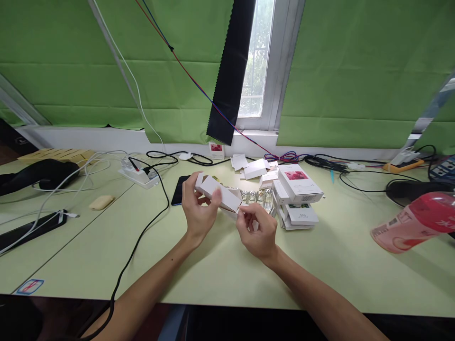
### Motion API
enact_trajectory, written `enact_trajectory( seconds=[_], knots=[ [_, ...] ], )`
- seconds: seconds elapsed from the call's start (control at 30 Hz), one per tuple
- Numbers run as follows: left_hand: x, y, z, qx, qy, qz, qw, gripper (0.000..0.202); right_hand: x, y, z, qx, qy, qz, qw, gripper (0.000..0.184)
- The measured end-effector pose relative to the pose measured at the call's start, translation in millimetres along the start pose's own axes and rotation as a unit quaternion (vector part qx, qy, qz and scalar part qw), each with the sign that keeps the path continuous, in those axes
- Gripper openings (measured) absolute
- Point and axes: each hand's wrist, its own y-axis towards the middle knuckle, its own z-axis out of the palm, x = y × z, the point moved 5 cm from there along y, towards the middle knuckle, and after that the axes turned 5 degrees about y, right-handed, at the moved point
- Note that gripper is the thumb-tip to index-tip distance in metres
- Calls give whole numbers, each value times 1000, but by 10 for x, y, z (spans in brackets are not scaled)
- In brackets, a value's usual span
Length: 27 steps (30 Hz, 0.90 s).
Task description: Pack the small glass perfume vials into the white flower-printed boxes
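Note:
A narrow white cardboard box (221,193) is held tilted above the table, its right end lower. My left hand (201,208) is closed round its left part, thumb on the near face. At the box's lower right end, my right hand (259,231) pinches a flap or corner between thumb and fingers. Just behind the hands lie several small shiny glass bottles (252,195), partly hidden. Right of them is a stack of white boxes, the top one (299,182) printed with a pink picture. Loose white cardboard pieces (254,168) lie behind the bottles.
A dark phone (177,190) lies left of my left hand. A black cable (142,234) runs over the table's front edge. Further left are a power strip (138,174) and a beige mouse-shaped object (101,202). A pink bottle with a red cap (408,225) stands far right.

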Motion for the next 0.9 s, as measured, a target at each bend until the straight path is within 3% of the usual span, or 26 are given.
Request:
enact_trajectory(
  seconds=[0.9],
  knots=[
    [-47,8,-15,0,12,-1,1000,42,20,-14,17,9,-5,-23,1000,19]
  ],
)
